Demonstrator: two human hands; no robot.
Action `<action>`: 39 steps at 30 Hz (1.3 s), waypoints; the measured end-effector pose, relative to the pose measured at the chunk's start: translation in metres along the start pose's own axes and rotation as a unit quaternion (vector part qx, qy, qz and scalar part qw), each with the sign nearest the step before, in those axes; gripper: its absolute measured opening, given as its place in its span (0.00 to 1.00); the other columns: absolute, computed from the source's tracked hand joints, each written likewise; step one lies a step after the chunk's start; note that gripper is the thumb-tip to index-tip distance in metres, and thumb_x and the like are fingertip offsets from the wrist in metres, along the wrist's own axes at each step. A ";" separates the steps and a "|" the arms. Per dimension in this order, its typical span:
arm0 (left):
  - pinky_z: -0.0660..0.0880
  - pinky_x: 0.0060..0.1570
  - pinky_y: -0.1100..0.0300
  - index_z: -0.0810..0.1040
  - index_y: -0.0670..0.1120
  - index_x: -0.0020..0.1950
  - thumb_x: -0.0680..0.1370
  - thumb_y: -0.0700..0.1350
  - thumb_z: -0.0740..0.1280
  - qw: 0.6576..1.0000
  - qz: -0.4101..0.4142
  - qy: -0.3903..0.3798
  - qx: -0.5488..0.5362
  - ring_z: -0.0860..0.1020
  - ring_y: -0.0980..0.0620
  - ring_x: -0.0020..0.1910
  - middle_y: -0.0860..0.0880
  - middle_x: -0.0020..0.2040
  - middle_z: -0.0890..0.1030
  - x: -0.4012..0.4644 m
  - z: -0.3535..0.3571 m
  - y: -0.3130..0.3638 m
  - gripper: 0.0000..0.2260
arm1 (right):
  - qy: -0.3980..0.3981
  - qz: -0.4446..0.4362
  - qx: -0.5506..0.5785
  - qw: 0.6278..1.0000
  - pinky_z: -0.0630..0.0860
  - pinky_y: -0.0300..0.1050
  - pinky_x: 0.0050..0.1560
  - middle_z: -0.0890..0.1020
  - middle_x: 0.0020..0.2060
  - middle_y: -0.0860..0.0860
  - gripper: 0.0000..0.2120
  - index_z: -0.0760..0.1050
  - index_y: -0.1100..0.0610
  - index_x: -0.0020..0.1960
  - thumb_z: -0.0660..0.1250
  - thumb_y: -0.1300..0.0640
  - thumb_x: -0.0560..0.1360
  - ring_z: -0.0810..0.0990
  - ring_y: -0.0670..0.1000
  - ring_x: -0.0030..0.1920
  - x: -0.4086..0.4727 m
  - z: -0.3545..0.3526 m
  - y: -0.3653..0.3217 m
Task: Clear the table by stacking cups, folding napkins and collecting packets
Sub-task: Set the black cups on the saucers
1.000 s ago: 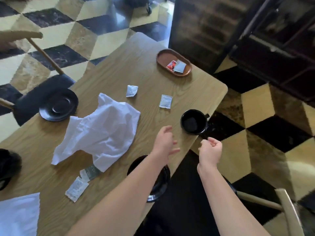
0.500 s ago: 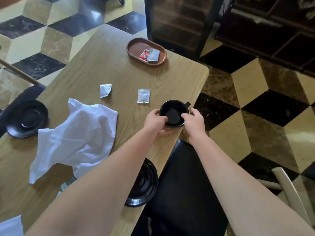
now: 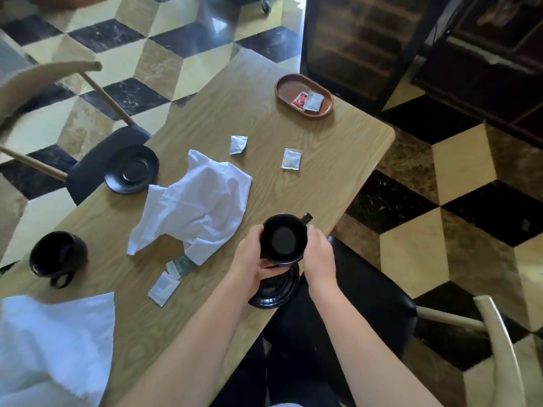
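Note:
Both hands hold a black cup (image 3: 283, 240) just above a black saucer (image 3: 277, 292) at the table's near edge: my left hand (image 3: 249, 259) grips its left side, my right hand (image 3: 318, 257) its right side. A second black cup (image 3: 57, 257) stands at the left. Another black saucer (image 3: 132, 168) lies at the far left edge. A crumpled white napkin (image 3: 195, 204) lies mid-table, and a flatter white napkin (image 3: 53, 348) at the near left. White packets (image 3: 238, 144) (image 3: 291, 159) lie beyond the crumpled napkin, more packets (image 3: 164, 289) by its near corner.
A brown oval tray (image 3: 289, 88) with two packets in it sits at the far right of the wooden table (image 3: 338, 148). A dark-seated chair (image 3: 97, 165) stands at the left, another chair (image 3: 496, 333) at the right, and a dark cabinet (image 3: 367, 45) beyond the table.
Both hands reached to the black cup, took hold of it, and carried it back toward me until it came over the near saucer. The camera view shifted.

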State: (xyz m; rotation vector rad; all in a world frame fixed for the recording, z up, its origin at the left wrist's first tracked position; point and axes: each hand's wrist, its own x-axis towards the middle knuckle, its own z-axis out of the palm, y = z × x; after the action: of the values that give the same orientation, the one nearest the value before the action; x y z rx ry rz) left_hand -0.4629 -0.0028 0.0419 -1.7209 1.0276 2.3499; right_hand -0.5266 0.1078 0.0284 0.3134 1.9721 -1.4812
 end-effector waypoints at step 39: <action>0.79 0.59 0.41 0.81 0.47 0.61 0.76 0.58 0.69 0.987 -0.057 0.020 -0.148 0.87 0.44 0.48 0.47 0.46 0.88 -0.012 -0.059 -0.080 0.20 | -0.116 0.069 -0.163 0.978 0.75 0.58 0.67 0.81 0.59 0.47 0.19 0.74 0.48 0.67 0.59 0.45 0.79 0.78 0.50 0.62 -0.019 0.002 0.049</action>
State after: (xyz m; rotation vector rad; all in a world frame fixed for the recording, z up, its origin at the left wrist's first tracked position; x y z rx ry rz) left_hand -0.3761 0.0315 0.0049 -1.8698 0.5883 2.5046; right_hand -0.4845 0.1263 0.0022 0.1247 1.9216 -1.0364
